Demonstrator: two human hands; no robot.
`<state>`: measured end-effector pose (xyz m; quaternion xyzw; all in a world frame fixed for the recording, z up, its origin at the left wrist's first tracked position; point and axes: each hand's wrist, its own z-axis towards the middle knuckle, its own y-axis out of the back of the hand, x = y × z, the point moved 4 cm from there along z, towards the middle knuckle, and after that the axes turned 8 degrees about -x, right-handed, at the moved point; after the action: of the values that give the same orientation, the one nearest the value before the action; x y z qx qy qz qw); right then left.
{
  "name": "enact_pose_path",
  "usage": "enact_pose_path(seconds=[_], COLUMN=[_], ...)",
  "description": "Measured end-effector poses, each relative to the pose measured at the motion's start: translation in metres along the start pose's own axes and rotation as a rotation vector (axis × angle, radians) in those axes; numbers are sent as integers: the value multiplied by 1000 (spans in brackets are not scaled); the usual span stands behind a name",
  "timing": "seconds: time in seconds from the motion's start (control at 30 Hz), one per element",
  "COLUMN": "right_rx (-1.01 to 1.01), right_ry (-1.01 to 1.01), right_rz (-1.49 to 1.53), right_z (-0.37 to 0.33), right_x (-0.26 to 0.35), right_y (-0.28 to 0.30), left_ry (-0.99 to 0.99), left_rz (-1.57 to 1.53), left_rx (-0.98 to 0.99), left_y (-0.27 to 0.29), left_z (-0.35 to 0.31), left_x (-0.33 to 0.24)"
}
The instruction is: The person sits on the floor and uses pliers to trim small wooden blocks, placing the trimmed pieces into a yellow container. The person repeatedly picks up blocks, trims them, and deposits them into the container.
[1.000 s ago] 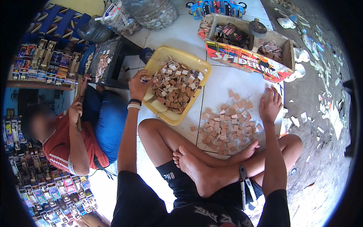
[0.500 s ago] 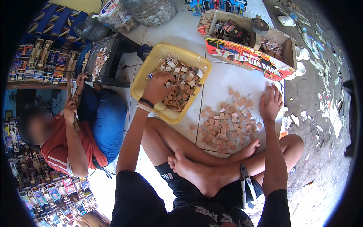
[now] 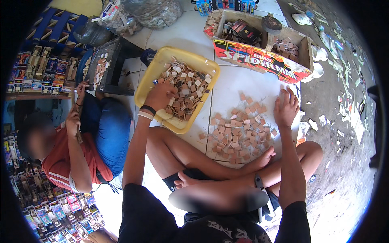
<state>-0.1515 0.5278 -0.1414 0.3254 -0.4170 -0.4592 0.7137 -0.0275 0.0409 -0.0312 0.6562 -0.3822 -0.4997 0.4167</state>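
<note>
We are reaching our left hand (image 3: 160,95), fingers curled over tiles (image 3: 184,91) in the yellow tray (image 3: 162,65); right hand (image 3: 285,107) spreading flat beside the floor pile (image 3: 239,129). Risk: brushing the pile, scattering pieces.

The left hand (image 3: 160,95) rests in the yellow tray (image 3: 150,77) of small tiles; the right hand (image 3: 286,108) touches the floor pile (image 3: 239,129)

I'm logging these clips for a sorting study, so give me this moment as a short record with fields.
setting: person sits cross-legged on white tiled floor
left hand: reaching into yellow tray, on the small brown pieces in it
right hand: fingers spread, at far edge of loose pile on the floor
nearby: open wooden box; another person seated at left
</note>
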Motion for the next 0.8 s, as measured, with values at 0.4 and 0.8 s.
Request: enact_pose_path(seconds=[0.4,0.8], right_rx=[0,-5], right_ry=[-5,-2], right_rz=[-16,22], right_z=[1,1], right_x=[1,1], right_y=[0,1], left_ry=[-57,-188], left_rz=[88,84], left_rx=[-186,5], left_y=[22,-24], left_z=[13,48], left_x=[18,-27])
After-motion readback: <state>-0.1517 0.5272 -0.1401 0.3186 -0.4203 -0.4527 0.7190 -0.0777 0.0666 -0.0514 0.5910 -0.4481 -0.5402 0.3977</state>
